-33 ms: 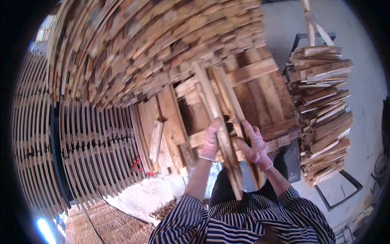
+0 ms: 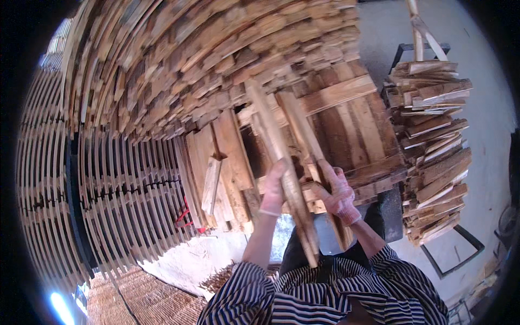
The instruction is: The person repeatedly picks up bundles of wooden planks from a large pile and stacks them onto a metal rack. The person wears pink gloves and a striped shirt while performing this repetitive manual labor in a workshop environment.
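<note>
My left hand [image 2: 274,189], in a pale pinkish work glove, grips a long wooden slat [image 2: 283,157] that slants from the stack down toward my lap. A second strip seems to lie against this slat; how many pieces are in the grip I cannot tell. My right hand [image 2: 338,199], gloved alike, closes around another wooden slat [image 2: 301,125] running roughly parallel, with a gap between the two. Both slats are held above a low wooden platform [image 2: 352,127] of brown boards. Motion blurs the slats and fingers somewhat.
Beyond the platform rises a high stack of wood pieces [image 2: 233,54]. Loose boards [image 2: 230,146] and a short block [image 2: 210,185] lie at the left. Rows of racked slats [image 2: 130,189] stand farther left. On the right, a piled column of slats [image 2: 433,146] sits on a dark metal frame [image 2: 476,250].
The left-hand slat has shifted slightly left with my left hand, and its far end has swung left. My right hand keeps its grip, nearly unmoved.
</note>
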Available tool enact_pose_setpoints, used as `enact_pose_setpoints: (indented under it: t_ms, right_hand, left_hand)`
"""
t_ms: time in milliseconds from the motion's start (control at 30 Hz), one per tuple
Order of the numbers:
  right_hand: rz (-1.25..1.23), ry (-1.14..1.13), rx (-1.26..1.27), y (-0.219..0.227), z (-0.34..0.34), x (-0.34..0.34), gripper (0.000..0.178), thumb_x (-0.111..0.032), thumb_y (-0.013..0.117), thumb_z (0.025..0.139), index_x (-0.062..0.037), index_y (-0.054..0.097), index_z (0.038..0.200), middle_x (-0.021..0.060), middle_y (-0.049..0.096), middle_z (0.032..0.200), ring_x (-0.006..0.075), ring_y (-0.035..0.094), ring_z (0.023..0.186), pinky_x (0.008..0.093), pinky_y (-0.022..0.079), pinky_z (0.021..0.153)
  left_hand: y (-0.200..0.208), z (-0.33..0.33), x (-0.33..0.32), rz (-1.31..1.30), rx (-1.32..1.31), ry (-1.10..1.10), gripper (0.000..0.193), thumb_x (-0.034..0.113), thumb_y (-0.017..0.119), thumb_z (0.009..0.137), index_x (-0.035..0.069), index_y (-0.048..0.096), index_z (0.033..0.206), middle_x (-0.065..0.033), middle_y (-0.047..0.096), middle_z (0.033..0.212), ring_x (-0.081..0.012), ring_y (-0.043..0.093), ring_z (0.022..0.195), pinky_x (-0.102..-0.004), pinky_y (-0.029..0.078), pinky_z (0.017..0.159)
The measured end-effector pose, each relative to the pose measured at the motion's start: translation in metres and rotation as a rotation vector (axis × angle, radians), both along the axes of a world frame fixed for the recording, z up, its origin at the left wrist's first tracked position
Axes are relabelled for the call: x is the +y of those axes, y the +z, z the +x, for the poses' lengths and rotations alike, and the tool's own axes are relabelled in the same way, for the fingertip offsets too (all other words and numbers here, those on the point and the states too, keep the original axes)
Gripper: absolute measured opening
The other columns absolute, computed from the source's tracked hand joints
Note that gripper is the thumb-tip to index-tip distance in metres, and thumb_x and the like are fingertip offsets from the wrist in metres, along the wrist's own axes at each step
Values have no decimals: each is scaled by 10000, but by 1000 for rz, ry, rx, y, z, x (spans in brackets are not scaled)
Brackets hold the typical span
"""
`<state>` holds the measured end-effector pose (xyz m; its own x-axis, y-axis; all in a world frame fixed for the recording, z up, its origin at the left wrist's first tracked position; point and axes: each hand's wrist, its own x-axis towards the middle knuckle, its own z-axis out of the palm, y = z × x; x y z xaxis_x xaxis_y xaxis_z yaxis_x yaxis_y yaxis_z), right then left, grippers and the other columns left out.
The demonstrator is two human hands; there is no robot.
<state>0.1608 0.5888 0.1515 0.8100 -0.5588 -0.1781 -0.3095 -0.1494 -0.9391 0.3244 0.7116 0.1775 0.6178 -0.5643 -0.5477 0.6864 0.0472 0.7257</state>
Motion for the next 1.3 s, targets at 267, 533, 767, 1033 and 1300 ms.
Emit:
enact_pose_setpoints:
  t_ms: [267,533,767,1033,1300]
  right_hand:
    - [-521,-5,405,-48,191,151,623,-488,712,858,-266,542,1414,194,557,1207,397,570,1119,501,491,941]
    - [-587,-91,369,-84,249,188,446,-277,620,914,-229,535,1349,154,541,1172,359,577,1088,475,525,799]
    - [-283,323,172,-35,219,264,759,-526,577,937,-87,340,1509,231,538,1280,395,547,1220,489,485,965]
    - [172,138,-137,-13,206,264,914,-525,674,908,-122,246,1607,270,452,1472,435,442,1373,428,392,1124]
    - [-384,-57,434,-4,185,204,615,-454,727,865,-301,524,1425,210,479,1446,400,551,1219,501,491,972]
  left_hand:
    - [-13,155,274,215,-352,226,537,291,781,873,-13,575,1265,-220,712,1076,-275,728,893,-317,618,778]
    - [-33,228,297,1211,-880,-258,846,413,905,653,24,505,1289,-198,720,1084,-389,699,1008,-455,545,855]
    - [-32,241,286,1409,-809,-496,923,393,917,634,11,467,1343,-184,717,1109,-344,710,1006,-435,562,867]
    - [-17,183,251,55,-60,-140,568,339,787,802,24,631,1248,-84,699,1080,-217,689,932,-379,577,834]
    - [-48,202,242,61,76,-39,686,519,732,842,80,568,1343,-96,664,1156,-257,642,1061,-421,526,966]
